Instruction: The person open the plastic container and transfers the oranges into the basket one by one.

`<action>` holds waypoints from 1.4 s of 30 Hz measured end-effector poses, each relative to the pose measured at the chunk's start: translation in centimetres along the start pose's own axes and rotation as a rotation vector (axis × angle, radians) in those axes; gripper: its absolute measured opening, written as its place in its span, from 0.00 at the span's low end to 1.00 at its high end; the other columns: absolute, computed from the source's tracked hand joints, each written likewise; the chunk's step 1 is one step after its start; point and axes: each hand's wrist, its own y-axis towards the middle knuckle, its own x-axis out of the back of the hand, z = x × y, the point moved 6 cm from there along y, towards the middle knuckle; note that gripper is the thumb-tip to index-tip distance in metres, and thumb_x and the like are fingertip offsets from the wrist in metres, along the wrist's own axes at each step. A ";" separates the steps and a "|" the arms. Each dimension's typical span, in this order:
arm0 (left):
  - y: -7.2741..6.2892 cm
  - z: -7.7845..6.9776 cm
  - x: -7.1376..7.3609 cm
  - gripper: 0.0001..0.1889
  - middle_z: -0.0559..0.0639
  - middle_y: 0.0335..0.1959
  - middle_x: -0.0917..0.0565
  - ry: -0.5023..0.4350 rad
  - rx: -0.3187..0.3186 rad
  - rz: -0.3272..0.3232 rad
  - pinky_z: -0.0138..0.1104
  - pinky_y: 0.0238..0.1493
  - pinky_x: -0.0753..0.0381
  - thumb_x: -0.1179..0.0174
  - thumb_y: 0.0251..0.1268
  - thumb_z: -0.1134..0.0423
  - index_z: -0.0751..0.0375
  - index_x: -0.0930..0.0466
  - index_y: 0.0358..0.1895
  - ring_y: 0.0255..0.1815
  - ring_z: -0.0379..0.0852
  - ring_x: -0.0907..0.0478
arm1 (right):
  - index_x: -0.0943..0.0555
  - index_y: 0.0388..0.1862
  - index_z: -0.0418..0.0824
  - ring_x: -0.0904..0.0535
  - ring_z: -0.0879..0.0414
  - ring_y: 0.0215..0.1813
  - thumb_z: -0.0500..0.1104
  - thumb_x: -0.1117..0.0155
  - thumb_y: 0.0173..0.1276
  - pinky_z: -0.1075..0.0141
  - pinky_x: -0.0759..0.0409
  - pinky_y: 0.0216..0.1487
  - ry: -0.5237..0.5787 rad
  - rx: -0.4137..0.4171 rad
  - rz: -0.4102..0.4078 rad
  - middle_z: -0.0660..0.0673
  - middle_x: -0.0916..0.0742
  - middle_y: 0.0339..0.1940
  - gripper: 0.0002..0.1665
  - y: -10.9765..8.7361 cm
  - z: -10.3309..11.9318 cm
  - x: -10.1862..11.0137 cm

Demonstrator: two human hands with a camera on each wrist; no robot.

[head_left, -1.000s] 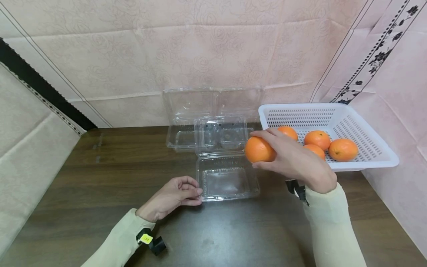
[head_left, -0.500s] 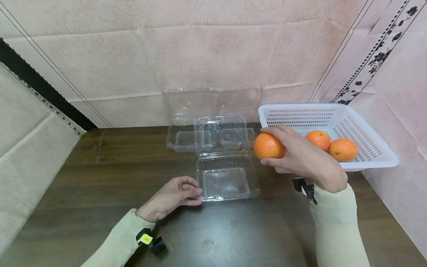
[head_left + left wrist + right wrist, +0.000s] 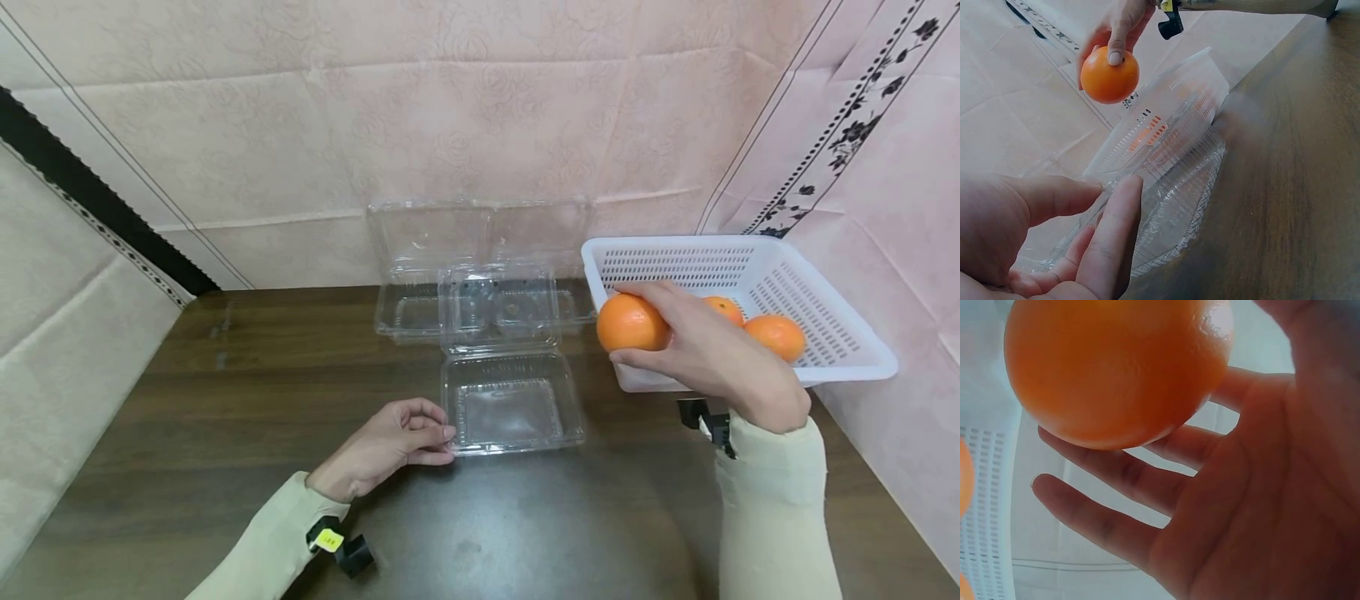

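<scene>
My right hand [image 3: 708,354] holds an orange [image 3: 632,322] between thumb and fingers, above the left front part of the white basket [image 3: 847,371]. In the right wrist view the orange [image 3: 1116,369] fills the top, with two fingers spread free below it. An open clear plastic clamshell box [image 3: 510,408] lies on the table, its lid raised at the back. At the box's front left corner, my left hand [image 3: 393,446] pinches the rim. The left wrist view shows the thumb and fingers [image 3: 1116,234] about that clear edge.
More oranges [image 3: 776,336] lie in the basket; my right hand partly hides that group. Other open clear boxes [image 3: 408,312] stand behind the first, against the cloth-covered wall [image 3: 450,125]. The wooden table [image 3: 225,417] extends to the left and front.
My right hand has carried the orange to the right, from beside the clear box to over the basket's near left side. My left hand has stayed at the box's corner.
</scene>
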 end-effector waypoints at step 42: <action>-0.1 -0.2 0.1 0.15 0.57 0.39 0.14 0.031 -0.009 0.006 0.42 0.54 0.10 0.37 0.70 0.71 0.74 0.30 0.52 0.42 0.49 0.12 | 0.33 0.76 0.43 0.25 0.43 0.56 0.57 0.30 0.67 0.49 0.22 0.55 0.003 -0.157 0.142 0.37 0.20 0.64 0.44 0.1 -4.6 -0.7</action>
